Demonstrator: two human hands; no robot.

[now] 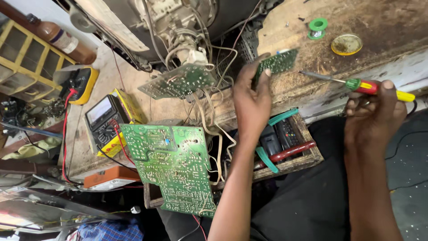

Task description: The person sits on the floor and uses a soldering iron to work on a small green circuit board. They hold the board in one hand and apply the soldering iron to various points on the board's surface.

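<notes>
The left hand [252, 100] grasped a small green rectangular circuit board [278, 62] by its lower left edge, fingers and thumb pinched on it, holding it raised over the worn brown wooden worktop [370, 22]. To the right of that small board, well apart from it, the right hand [373, 111] was clenched around the red-and-yellow plastic handle of a soldering iron [356, 83], whose thin metal tip pointed left towards the small board without touching it. Below and left of the small board, a large green printed circuit board [176, 167] stood tilted, wires trailing from its top edge. Left of that lay a yellow-cased multimeter [104, 120] with red and black leads. Above and right of the small board sat a green solder spool [317, 27] and a round yellow tin [346, 44].

The small board's component side faced away and could not be made out. The wooden tray [307, 154] below it held dark tools, partly hidden by the left forearm.
</notes>
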